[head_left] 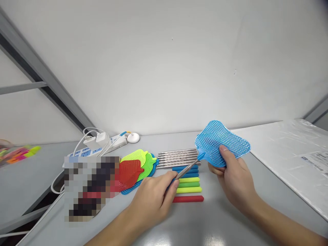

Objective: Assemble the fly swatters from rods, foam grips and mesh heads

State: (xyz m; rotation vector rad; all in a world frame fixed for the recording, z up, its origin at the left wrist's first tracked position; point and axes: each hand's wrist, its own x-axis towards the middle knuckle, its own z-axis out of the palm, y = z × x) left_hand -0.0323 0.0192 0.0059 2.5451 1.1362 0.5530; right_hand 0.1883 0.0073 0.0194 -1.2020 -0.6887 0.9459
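Note:
A blue mesh fly swatter head (216, 141) is pinched at its lower edge by my right hand (234, 174), thumb on the front. My left hand (156, 194) is closed round a metal rod (186, 169), whose far end meets the neck of the blue head. Whether the rod is fully seated there I cannot tell. Beneath and beyond my left hand lie several handle sleeves: blue, yellow-green (191, 190), green and a red one (189, 199). Behind them is a row of metal rods (176, 157). To the left, red (129, 174), yellow, green and blue swatter heads overlap in a pile.
A power strip (119, 140) with white plugs and cables stands at the back left, beside a round white device (133, 138). A blurred-out patch covers the front left. White plastic wrapping (289, 150) lies on the right. Colourful items (20, 155) sit at far left.

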